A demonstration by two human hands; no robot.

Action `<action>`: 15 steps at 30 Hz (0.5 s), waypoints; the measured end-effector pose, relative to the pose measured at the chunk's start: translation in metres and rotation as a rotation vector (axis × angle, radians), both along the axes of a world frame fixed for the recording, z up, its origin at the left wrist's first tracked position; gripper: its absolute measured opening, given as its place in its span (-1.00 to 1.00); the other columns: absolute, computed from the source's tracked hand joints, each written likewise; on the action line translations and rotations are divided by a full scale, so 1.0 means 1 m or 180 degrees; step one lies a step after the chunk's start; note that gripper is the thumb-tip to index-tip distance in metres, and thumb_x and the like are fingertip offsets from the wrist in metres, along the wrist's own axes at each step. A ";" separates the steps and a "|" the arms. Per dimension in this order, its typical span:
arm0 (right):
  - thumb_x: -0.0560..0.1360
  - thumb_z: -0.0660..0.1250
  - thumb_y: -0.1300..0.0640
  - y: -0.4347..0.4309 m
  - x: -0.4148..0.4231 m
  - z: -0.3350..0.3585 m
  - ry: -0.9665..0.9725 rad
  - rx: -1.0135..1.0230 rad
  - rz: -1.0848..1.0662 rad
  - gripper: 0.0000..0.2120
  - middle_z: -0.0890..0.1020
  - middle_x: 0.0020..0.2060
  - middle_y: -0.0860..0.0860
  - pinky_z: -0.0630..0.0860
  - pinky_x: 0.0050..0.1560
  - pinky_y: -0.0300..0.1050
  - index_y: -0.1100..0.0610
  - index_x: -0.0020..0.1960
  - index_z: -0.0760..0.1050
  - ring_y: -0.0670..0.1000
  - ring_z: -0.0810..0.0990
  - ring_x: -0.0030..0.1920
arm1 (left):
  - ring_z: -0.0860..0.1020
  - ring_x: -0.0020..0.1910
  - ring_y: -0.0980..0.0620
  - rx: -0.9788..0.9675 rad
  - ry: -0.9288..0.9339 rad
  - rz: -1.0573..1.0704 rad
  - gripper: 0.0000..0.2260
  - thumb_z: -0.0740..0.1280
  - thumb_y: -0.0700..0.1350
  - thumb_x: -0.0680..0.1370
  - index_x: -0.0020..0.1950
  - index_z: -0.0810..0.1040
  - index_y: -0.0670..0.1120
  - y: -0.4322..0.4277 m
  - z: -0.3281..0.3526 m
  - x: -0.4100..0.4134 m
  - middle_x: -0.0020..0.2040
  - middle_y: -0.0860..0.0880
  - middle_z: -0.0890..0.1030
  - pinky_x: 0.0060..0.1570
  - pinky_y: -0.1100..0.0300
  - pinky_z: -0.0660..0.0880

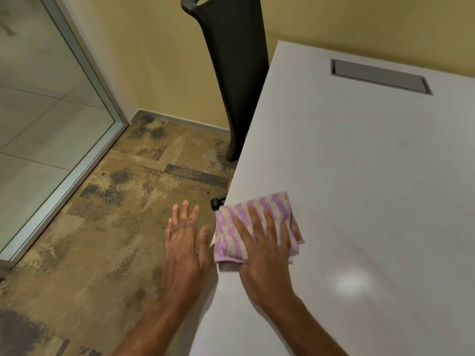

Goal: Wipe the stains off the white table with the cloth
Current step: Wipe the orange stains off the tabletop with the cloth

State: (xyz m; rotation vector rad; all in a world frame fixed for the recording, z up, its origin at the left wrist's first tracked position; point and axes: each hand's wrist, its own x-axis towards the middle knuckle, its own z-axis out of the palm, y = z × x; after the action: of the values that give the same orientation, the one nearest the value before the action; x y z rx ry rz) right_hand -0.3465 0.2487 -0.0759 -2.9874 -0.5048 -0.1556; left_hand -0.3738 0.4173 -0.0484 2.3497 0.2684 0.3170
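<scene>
- The folded purple-and-cream cloth (230, 233) lies on the white table (359, 181), right at its left edge and near the front corner; a small part seems to hang over the edge.
- The right hand (264, 253) presses on the cloth from above with the fingers straight and a little spread. It does not clamp the cloth, it only pushes it down.
- The left hand (185, 247) hangs beside the table, over the patterned carpet (115, 201), with the fingers apart, and it holds nothing.
- I cannot see clear stains on the surface; the glare near the right arm hides some of it.
- To wipe well, I think the palm should stay flat, so that the whole fold touches the table, with even pressure.
- The strokes should overlap and go from the edge inward, toward the grey cable hatch (380, 76).
- So close to the edge, the cloth can slip off; the free hand could rest on the table to steady the body.
</scene>
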 end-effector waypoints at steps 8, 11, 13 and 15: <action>0.58 0.09 -0.28 -0.066 -0.037 -0.004 -0.0524 0.0232 -0.0611 -0.40 0.42 0.52 0.08 0.32 0.43 0.34 0.01 0.49 0.43 0.19 0.38 0.51 | -0.14 0.65 0.13 0.0328 0.0099 -0.0382 -0.47 0.00 0.13 0.69 0.63 0.19 -0.02 -0.012 -0.008 0.013 0.67 0.04 0.05 0.62 0.06 -0.10; 0.46 0.20 -0.19 -0.078 -0.021 0.008 -0.0350 0.0416 -0.0959 -0.38 0.42 0.53 0.07 0.26 0.45 0.36 0.00 0.47 0.47 0.23 0.37 0.52 | -0.14 0.65 0.15 0.0345 0.0128 -0.0484 -0.46 -0.02 0.15 0.68 0.61 0.26 -0.04 -0.015 -0.011 0.020 0.67 0.02 0.09 0.60 0.15 -0.14; 0.40 0.26 -0.17 -0.081 0.000 0.010 -0.0138 0.0458 -0.1180 -0.31 0.36 0.56 0.11 0.25 0.44 0.43 -0.02 0.51 0.38 0.28 0.31 0.54 | -0.15 0.65 0.17 0.0326 0.0153 -0.0559 -0.45 -0.04 0.16 0.68 0.60 0.27 -0.04 -0.018 -0.012 0.023 0.66 0.03 0.10 0.59 0.16 -0.14; 0.40 0.23 -0.21 -0.075 0.025 0.010 -0.0061 0.0514 -0.1237 -0.29 0.39 0.52 0.21 0.30 0.37 0.52 -0.02 0.52 0.27 0.39 0.34 0.50 | -0.16 0.64 0.18 0.0322 0.0166 -0.0606 -0.44 -0.05 0.17 0.67 0.61 0.26 -0.04 -0.021 -0.014 0.026 0.66 0.05 0.09 0.59 0.17 -0.15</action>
State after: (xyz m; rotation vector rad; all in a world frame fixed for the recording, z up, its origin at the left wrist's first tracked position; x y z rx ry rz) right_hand -0.3210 0.1735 -0.0656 -2.8893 0.0898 -0.2430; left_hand -0.3476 0.3962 -0.0619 2.4632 0.0533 0.1808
